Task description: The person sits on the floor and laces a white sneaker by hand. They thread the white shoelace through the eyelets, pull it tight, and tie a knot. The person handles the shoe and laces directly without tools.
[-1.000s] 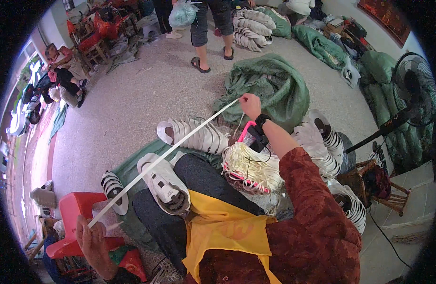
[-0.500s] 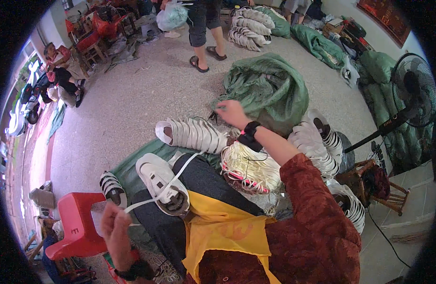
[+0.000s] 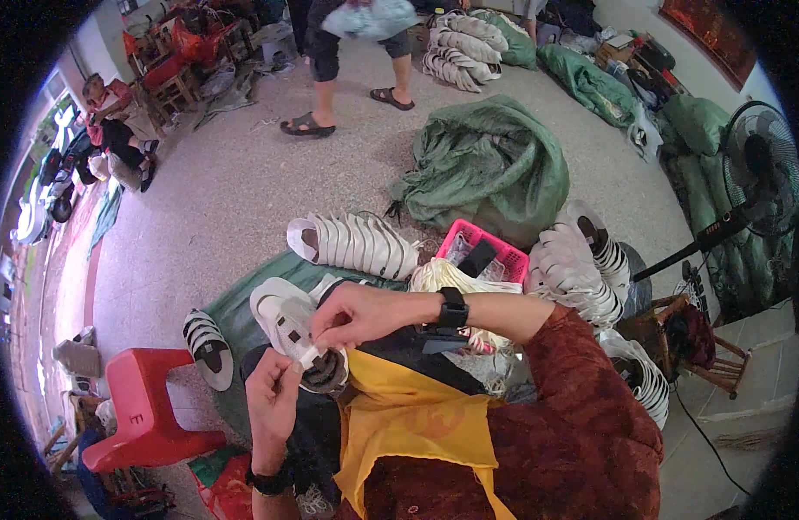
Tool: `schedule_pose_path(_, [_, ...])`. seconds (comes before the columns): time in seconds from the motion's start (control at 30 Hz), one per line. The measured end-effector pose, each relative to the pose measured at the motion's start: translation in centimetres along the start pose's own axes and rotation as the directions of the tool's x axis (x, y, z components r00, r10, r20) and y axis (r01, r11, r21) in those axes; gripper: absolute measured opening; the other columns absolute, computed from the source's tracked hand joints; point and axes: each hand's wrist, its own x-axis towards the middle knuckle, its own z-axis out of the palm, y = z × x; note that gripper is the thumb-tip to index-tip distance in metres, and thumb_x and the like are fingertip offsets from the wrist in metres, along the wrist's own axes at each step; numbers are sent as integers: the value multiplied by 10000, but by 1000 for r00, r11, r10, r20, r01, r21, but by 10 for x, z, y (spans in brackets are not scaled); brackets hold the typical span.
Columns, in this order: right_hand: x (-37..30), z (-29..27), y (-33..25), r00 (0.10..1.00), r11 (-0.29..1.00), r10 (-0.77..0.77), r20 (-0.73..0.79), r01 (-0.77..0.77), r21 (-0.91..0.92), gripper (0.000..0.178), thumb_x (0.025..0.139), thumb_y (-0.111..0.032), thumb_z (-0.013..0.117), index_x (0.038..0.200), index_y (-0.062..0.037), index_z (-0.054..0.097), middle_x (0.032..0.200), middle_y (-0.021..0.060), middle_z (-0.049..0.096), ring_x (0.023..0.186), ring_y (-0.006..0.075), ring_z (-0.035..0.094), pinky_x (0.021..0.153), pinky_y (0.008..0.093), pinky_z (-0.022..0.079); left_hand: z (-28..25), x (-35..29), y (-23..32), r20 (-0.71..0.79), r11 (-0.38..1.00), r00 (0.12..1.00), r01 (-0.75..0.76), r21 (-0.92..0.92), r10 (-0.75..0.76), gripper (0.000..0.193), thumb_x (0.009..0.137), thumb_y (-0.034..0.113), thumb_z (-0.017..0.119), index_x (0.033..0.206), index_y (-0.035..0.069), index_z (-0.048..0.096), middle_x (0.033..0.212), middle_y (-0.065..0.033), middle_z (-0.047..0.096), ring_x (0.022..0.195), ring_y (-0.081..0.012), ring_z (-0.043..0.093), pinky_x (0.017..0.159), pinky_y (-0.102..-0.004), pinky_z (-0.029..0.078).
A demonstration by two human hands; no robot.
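A white shoe upper (image 3: 278, 305) lies on my lap, its toe pointing away from me. My left hand (image 3: 271, 399) is closed in a pinch on a short white stretch of shoelace (image 3: 308, 356) just above the shoe's opening. Over the laced part of the shoe, my right hand (image 3: 358, 317) is closed with its fingertips at that same lace. Most of the lace is hidden behind my fingers. Beside my right forearm lies a thick bundle of cream laces (image 3: 451, 277).
A pink basket (image 3: 462, 227) stands beyond the bundle, before a large green sack (image 3: 495, 165). Stacked white uppers (image 3: 356, 245) lie ahead, with more (image 3: 568, 264) at right. A red chair (image 3: 139, 407) is at left, a fan (image 3: 759, 169) at right. A person's legs (image 3: 326, 95) are ahead.
My right hand has come back from near the green sack to the shoe. My left hand has moved right to meet it, drawing the lace in. The pink basket is now uncovered; the person ahead has stepped left.
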Motion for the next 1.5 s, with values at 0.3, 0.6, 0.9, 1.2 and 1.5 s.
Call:
schedule_pose_path(0.3, [-36,-34,-1,992,964,114,-61,-125,-234,181,939,-204,669,885,-37,711,655,-9,625,598,62,576,551,262,453,-1,-2,-13,40,994,997,72,-86,-69,178,997,84,575,832,68,512,698,64,454,623,-26,409,567,-215,329])
schedule_pose_path(0.6, [-54,-43,23,943,317,115,-314,-334,-888,183,902,-186,696,999,-31,718,839,102,735,651,139,683,620,313,525,22,3,-12,37,997,997,72,-38,-70,157,979,49,594,839,40,524,699,47,504,631,-37,460,571,-224,377])
schedule_pose_path(0.9, [-5,21,0,992,992,124,-1,-124,39,113,917,-80,694,993,2,675,821,62,721,730,111,706,658,266,555,31,1,-25,-37,998,998,-39,58,41,112,949,50,641,871,1,577,705,-9,592,662,-42,498,579,-243,404])
schedule_pose_path(1.2, [-7,36,38,970,975,168,-178,-190,-112,73,916,-49,711,897,-2,659,790,-17,634,703,35,559,627,221,483,26,-5,-39,-170,985,985,16,174,14,159,905,82,692,875,14,553,688,-71,573,624,-119,534,564,-301,433])
schedule_pose_path(1.5, [19,44,51,904,942,-13,-427,-132,-307,117,865,-98,728,859,1,667,764,105,656,618,210,618,582,324,494,18,14,-71,-406,949,908,31,313,104,229,831,25,705,925,20,496,811,-136,516,713,-318,551,637,-413,457])
